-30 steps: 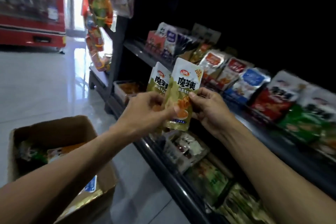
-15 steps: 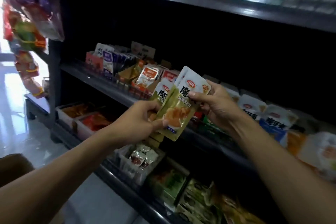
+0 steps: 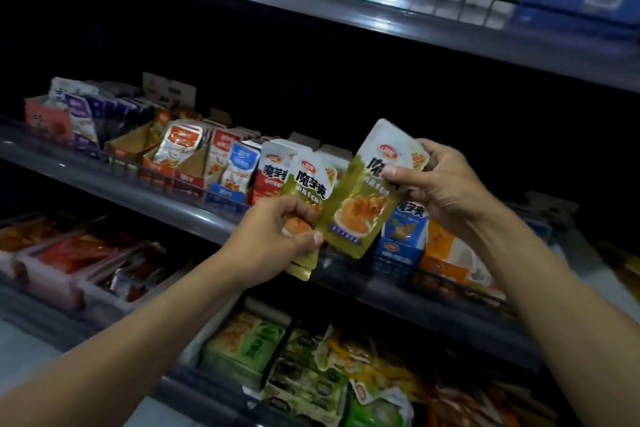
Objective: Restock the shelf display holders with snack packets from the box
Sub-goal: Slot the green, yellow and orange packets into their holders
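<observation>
Packets being separated before shelving: left hand (image 3: 277, 239) is gripping a gold packet (image 3: 308, 184); right hand (image 3: 440, 184) is pinching another (image 3: 360, 215), best slid upright into its matching holder (image 3: 401, 246).

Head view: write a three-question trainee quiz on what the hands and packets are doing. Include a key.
1. True or false: the right hand pinches a gold packet near its top.
2. What does the left hand grip? A) a cardboard box B) a stack of gold packets C) nothing
3. Fill in: behind the hands, the middle shelf carries display ____ of snack packets.

Key: 1 true; 2 B; 3 boxes.
</observation>
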